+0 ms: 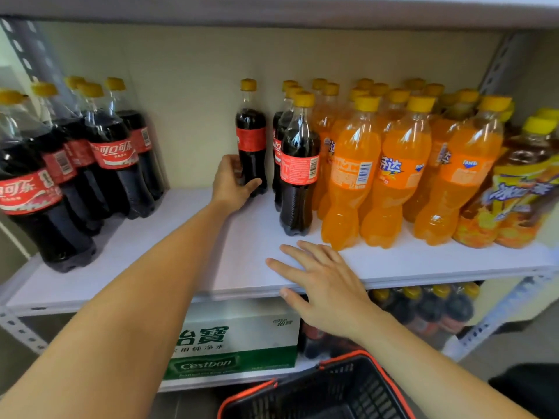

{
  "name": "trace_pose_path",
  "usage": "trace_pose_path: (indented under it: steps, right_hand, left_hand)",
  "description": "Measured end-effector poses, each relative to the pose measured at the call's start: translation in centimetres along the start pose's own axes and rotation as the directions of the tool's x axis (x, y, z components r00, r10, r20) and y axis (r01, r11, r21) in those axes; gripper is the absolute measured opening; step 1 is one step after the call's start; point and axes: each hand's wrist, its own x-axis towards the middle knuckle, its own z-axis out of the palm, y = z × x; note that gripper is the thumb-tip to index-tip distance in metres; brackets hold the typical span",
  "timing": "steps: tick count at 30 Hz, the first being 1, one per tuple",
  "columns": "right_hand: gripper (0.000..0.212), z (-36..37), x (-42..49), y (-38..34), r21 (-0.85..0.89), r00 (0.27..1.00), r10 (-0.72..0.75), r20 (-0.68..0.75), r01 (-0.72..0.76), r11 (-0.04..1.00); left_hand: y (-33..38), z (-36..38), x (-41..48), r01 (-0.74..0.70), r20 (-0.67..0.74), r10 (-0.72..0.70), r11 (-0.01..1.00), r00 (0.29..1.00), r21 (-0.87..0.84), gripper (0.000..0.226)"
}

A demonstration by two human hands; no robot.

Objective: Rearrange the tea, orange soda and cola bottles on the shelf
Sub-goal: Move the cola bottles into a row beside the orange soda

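Basket (314, 394) sits low in front, unused. Right hand (325, 287) lies flat on the shelf (423, 261) edge, fingers spread, holding nothing, likely bracing. Left hand (231, 184) wraps the lower part of a lone cola bottle (251, 137) mid-shelf, probably to regroup it. Orange soda (399, 176) and tea (520, 182) stand to the right.
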Motion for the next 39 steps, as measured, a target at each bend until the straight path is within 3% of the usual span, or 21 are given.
trace_pose_path:
  steps: [5,9,13,15,18,21,23,25,29,33,39]
  right_hand:
    - [0.057,-0.1,0.1,-0.1,-0.012,1.000,0.010,0.007,-0.010,1.000]
    - [0.058,-0.3,0.2,-0.1,-0.003,0.999,0.022,0.034,-0.022,1.000]
    - [0.061,-0.5,0.3,-0.4,0.032,0.997,0.058,0.045,-0.059,0.998]
    - [0.061,-0.5,0.5,-0.8,0.047,0.995,0.089,0.052,-0.091,0.995]
    - [0.064,-0.3,1.2,-2.0,0.005,0.991,0.119,0.058,-0.119,0.993]
    - [0.067,-0.1,1.7,-2.9,-0.003,0.989,0.150,0.008,-0.150,0.989]
    - [0.069,0.1,1.7,-3.0,-0.002,0.987,0.158,-0.013,-0.158,0.987]
    - [0.074,0.2,1.7,-3.1,-0.008,0.986,0.165,-0.025,-0.165,0.986]
    - [0.079,0.4,1.8,-3.0,-0.001,0.986,0.163,-0.037,-0.164,0.987]
    - [0.078,0.5,1.8,-2.7,-0.009,0.988,0.149,-0.030,-0.149,0.989]
    - [0.076,0.4,1.8,-2.6,-0.015,0.991,0.128,-0.033,-0.129,0.992]
  left_hand:
    - [0.2,0.0,0.1,0.011,0.019,-0.011,1.000,1.000,0.007,0.065]
    - [0.2,-0.9,-1.9,0.068,0.119,-0.069,0.998,0.990,0.017,0.067]
    - [-0.1,-3.3,-5.3,0.114,0.117,-0.111,0.993,0.987,-0.012,0.054]
    - [-0.4,-5.2,-7.0,0.116,0.034,-0.117,0.993,0.993,0.030,0.045]
    - [-1.1,-8.7,-8.8,0.149,-0.236,-0.138,0.988,0.962,0.031,0.040]
    - [-1.5,-12.1,-9.2,0.203,-0.507,-0.179,0.979,0.843,-0.009,0.047]
    - [-1.8,-13.6,-8.7,0.258,-0.604,-0.208,0.966,0.770,-0.004,0.058]
    - [-2.3,-14.4,-7.9,0.319,-0.590,-0.266,0.948,0.763,-0.014,0.074]
    - [-3.9,-14.9,-6.0,0.371,-0.449,-0.354,0.927,0.820,-0.052,0.092]
    - [-5.3,-15.4,-4.6,0.394,-0.414,-0.358,0.919,0.837,0.000,0.080]
    - [-5.0,-15.5,-6.2,0.299,-0.352,-0.275,0.954,0.895,0.015,0.066]
